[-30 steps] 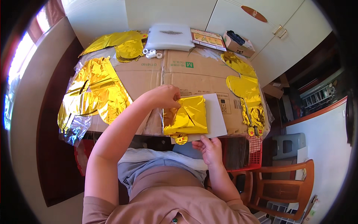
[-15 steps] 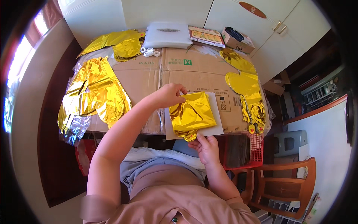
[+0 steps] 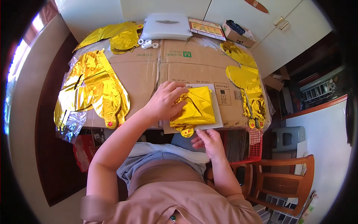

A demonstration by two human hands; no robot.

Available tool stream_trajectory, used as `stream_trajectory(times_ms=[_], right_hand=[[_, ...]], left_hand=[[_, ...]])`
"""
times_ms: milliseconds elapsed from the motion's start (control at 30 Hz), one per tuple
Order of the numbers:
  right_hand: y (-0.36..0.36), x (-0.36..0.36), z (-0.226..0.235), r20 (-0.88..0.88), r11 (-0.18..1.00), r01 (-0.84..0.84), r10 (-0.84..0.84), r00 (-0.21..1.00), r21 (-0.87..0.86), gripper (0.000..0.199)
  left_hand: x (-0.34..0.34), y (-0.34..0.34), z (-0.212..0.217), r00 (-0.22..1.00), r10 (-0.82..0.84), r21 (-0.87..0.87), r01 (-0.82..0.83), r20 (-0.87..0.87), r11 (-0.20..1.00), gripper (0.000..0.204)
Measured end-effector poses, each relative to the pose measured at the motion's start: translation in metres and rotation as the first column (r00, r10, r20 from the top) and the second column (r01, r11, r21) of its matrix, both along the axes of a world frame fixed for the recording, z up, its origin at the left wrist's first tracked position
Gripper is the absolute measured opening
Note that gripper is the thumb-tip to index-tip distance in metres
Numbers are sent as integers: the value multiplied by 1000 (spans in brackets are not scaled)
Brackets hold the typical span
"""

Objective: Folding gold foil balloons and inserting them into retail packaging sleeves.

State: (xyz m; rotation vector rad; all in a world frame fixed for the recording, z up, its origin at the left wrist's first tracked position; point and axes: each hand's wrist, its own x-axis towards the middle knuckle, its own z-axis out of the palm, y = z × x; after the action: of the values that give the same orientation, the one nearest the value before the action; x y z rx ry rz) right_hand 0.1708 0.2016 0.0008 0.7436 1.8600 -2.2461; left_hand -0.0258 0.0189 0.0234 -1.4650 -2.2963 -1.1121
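A gold foil balloon [image 3: 197, 110], folded into a rough square, lies on a white board [image 3: 219, 112] at the table's front edge. Its small tab [image 3: 187, 131] sticks out at the near side, over the board's edge. My left hand [image 3: 166, 100] rests over the balloon's left side with its fingers stretched out and apart. Just right of the tab is my right hand [image 3: 212, 143], thumb up at the board's near edge and fingers loosely bent, with nothing visible in them.
Flat gold foil balloons [image 3: 91, 87] are piled on the cardboard [image 3: 141, 71] at left, with more at far left [image 3: 125, 39] and right [image 3: 244, 80]. White rings [image 3: 148, 44], a pale case [image 3: 167, 26] and a small box [image 3: 238, 33] stand at the back. A wooden chair [image 3: 307, 179] is at right.
My left hand has gone from pinching the foil's upper left to lying spread over its left side. My right hand has let go of the tab, which now lies flatter.
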Motion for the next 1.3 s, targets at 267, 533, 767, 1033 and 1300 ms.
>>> stream_trajectory(times_ms=[267,533,767,1033,1300], right_hand=[[4,21,1,-341,530,110,362,868,841,21],[-9,-8,9,-363,135,352,573,735,926,36],[-8,-17,6,-352,89,384,626,696,919,40],[-4,-21,9,-252,45,313,704,664,949,58],[-10,-26,13,-198,-32,312,710,675,950,56]], left_hand=[[31,-41,-5,968,-251,-93,252,18,963,47],[29,-36,-8,974,-228,40,228,-7,973,32],[27,-33,-1,956,-262,-41,259,-133,965,26],[25,-36,-13,978,-204,-50,205,33,977,26],[26,-37,-10,982,-159,-20,162,97,987,24]])
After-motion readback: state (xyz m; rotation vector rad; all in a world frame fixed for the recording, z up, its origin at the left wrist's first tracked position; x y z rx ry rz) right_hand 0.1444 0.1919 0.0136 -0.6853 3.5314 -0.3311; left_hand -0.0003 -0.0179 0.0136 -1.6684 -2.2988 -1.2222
